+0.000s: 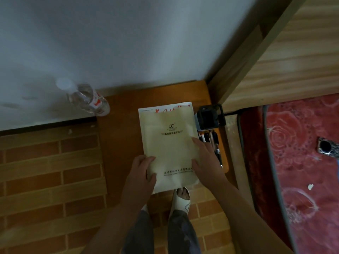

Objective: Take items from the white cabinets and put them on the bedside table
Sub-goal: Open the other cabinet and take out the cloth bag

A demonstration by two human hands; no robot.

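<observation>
A cream paper envelope (169,143) is laid flat on the wooden bedside table (119,143). It fills most of the middle of the table top, and its near end hangs a little over the front edge. A white sheet with red writing (165,109) peeks out at the far end of the envelope.

The envelope is held at its near end by both hands. The left hand (141,173) is placed on the left side of the envelope, with the fingers bent over its edge and the thumb on top. The right hand (206,162) is laid flat on the right side, with the fingers straight and spread on the paper.

A clear water bottle (88,99) with a white cap is stood at the far left corner of the table, next to the wall (128,43). A small black and white box-shaped thing (209,117) is seen at the far right corner. What it is cannot be told. Some pens (212,142) are laid along the right edge, just beside the envelope and partly hidden by the right hand.

A bed with a red flowered cover (302,162) is seen to the right of the table. A foot in a white slipper (181,198) is seen on the brick-patterned floor (45,180) below the front edge.
</observation>
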